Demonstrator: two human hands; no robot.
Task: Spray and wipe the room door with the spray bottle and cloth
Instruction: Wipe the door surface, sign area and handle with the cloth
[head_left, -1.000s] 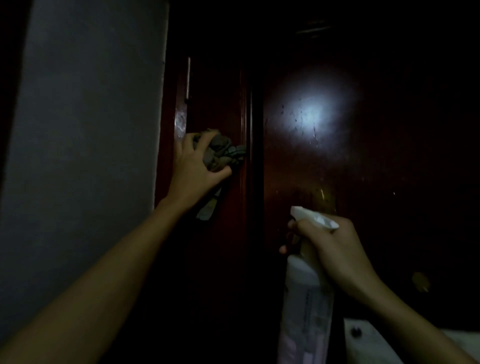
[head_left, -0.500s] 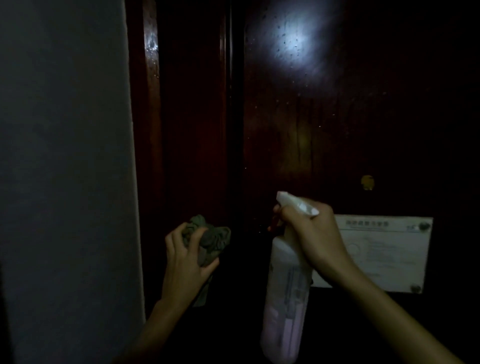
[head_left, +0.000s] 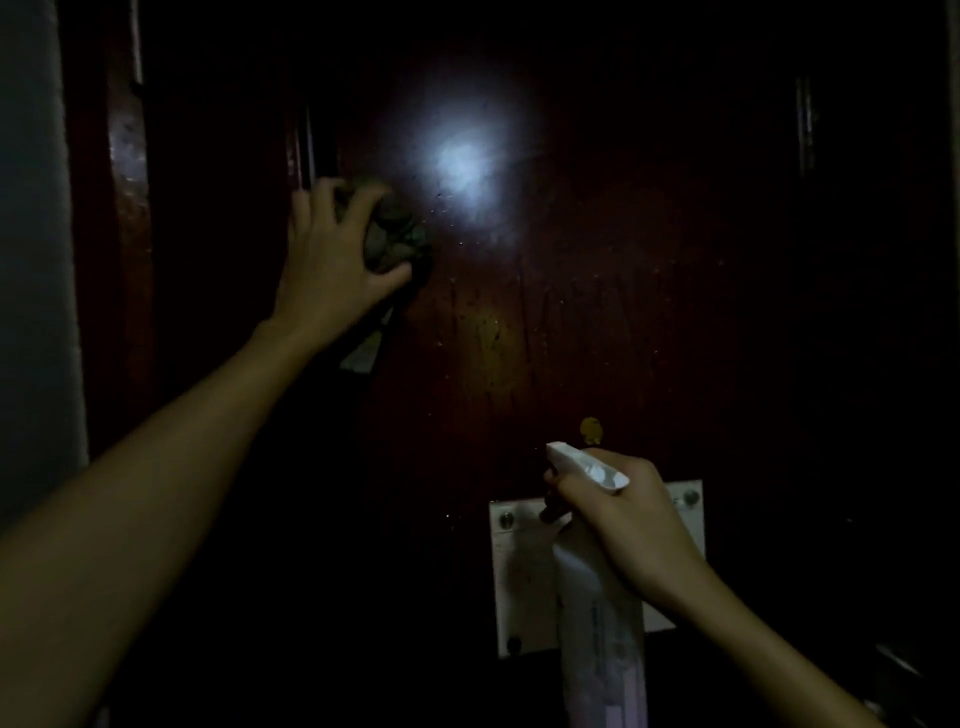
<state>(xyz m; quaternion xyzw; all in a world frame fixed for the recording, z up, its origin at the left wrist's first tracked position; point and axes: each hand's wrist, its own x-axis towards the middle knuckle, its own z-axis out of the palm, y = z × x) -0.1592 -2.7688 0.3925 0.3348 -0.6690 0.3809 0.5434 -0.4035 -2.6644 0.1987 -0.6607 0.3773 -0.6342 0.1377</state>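
Two hands at a dark door (head_left: 597, 291): left hand (head_left: 332, 260) grips a bunched cloth (head_left: 392, 234) against it; right hand (head_left: 618, 519) clasps a spray bottle (head_left: 597, 623).

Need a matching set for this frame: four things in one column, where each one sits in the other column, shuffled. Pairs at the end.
Things:
1. cloth
2. spray bottle
3. white sign
4. brass disc

Places:
A. screwed to the door, partly behind the bottle
B. gripped in the right hand
C. on the door just above the bottle's nozzle
D. bunched in the left hand, left of the glare

Pairs: 1-D, 2-B, 3-A, 4-C
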